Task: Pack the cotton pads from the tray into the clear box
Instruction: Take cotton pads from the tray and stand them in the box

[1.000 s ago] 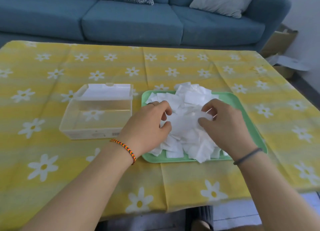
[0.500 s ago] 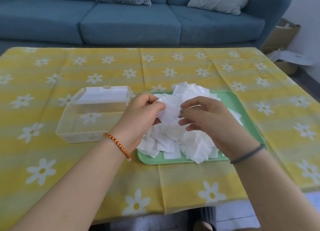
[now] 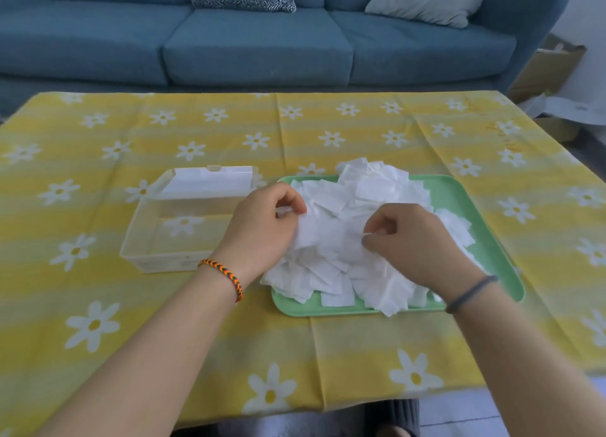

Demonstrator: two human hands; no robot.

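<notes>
A heap of white square cotton pads (image 3: 377, 194) lies on a green tray (image 3: 465, 194) right of the table's middle. My left hand (image 3: 265, 226) is at the heap's left side, thumb and fingers pinching pads. At the heap's middle my right hand (image 3: 410, 240) has its fingers curled on pads, pinching them. The clear box (image 3: 157, 226) stands just left of the tray, its lid (image 3: 210, 181) folded open at the back, with nothing visible inside it.
The table wears a yellow cloth with white daisies (image 3: 360, 131). A blue sofa (image 3: 255, 43) with two cushions runs behind it. Cardboard boxes (image 3: 554, 69) sit on the floor at the far right.
Both hands have come back down onto the heap after lifting pads above it. The view has tilted slightly upward.
</notes>
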